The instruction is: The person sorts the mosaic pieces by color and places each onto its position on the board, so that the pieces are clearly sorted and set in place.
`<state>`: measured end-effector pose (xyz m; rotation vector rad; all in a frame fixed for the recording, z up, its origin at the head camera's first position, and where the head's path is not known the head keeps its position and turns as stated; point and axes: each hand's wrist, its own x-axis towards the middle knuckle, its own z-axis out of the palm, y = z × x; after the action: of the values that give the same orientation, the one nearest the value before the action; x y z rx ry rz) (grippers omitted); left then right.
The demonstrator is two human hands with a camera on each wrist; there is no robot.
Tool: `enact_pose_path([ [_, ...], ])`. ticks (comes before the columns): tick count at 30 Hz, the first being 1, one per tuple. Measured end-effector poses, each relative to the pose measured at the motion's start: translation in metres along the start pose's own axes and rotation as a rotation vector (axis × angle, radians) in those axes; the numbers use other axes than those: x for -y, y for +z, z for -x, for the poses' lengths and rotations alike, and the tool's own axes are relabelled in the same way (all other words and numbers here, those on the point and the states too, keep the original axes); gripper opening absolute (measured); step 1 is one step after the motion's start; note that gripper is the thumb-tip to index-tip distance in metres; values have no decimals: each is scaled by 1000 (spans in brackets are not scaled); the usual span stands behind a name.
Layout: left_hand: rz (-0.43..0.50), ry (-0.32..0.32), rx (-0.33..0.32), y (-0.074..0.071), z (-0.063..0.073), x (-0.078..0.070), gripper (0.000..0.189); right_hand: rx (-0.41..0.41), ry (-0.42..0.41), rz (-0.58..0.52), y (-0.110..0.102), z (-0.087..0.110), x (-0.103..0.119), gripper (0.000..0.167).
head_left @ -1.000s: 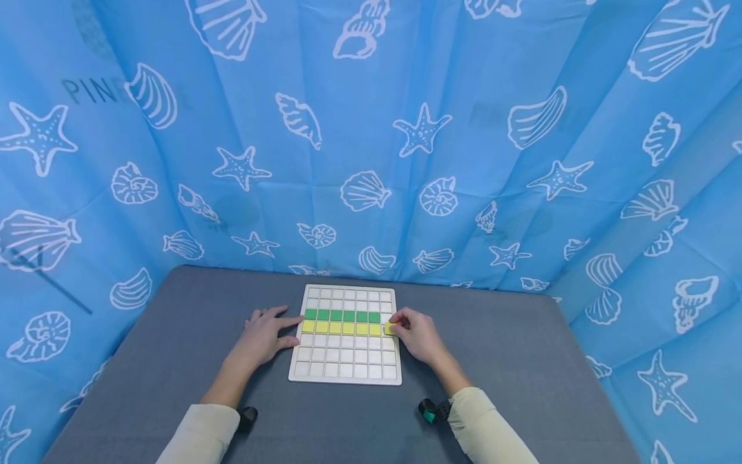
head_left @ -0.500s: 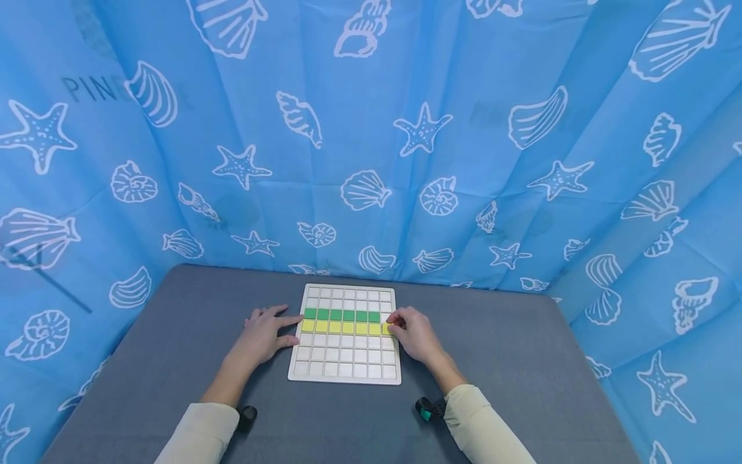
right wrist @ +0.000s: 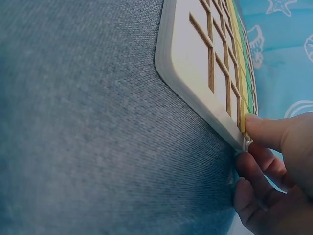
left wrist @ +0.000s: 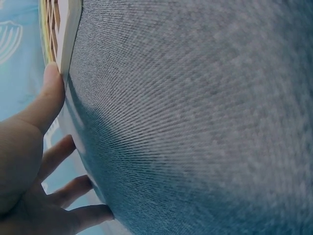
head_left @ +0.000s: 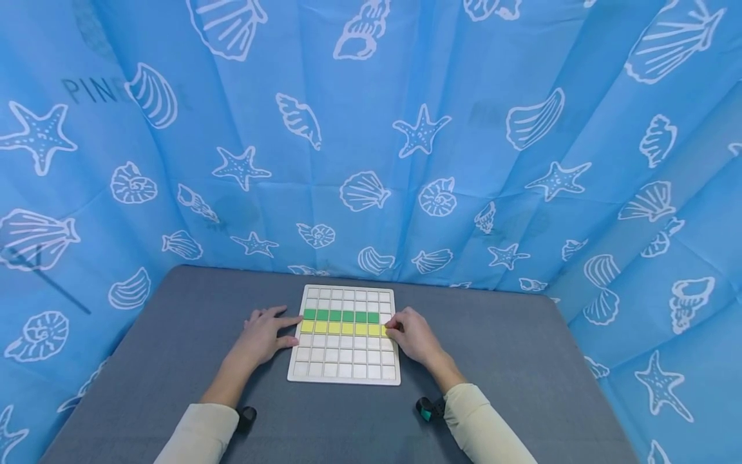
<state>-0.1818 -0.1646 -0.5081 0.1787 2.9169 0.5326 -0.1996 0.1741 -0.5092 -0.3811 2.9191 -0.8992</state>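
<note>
A white board (head_left: 344,381) with a grid of square recesses lies on the table. Across it run a row of green tiles (head_left: 347,316) and, just nearer, a row of yellow tiles (head_left: 333,327). At the right end of the yellow row my right hand (head_left: 416,336) pinches the last yellow tile (right wrist: 244,115); the thumb lies on it in the right wrist view, other fingers curl beside the board's edge. My left hand (head_left: 262,336) rests at the board's left edge, fingers spread, thumb and forefinger touching the frame.
The grey cloth-covered table (head_left: 493,374) extends around the board. Behind and along both sides hangs a blue curtain (head_left: 359,135) printed with white shells and starfish. Each wrist wears a black strap; the right one (head_left: 428,408) has a green part.
My right hand has brought the yellow tile slightly left and down into the end of the yellow row. The left hand has stayed in place.
</note>
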Motion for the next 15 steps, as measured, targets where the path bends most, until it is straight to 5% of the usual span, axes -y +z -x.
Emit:
enact_pose_path([
  [15, -21, -11, 12, -2, -1, -3, 56, 10, -39, 104, 1, 3, 1, 9],
])
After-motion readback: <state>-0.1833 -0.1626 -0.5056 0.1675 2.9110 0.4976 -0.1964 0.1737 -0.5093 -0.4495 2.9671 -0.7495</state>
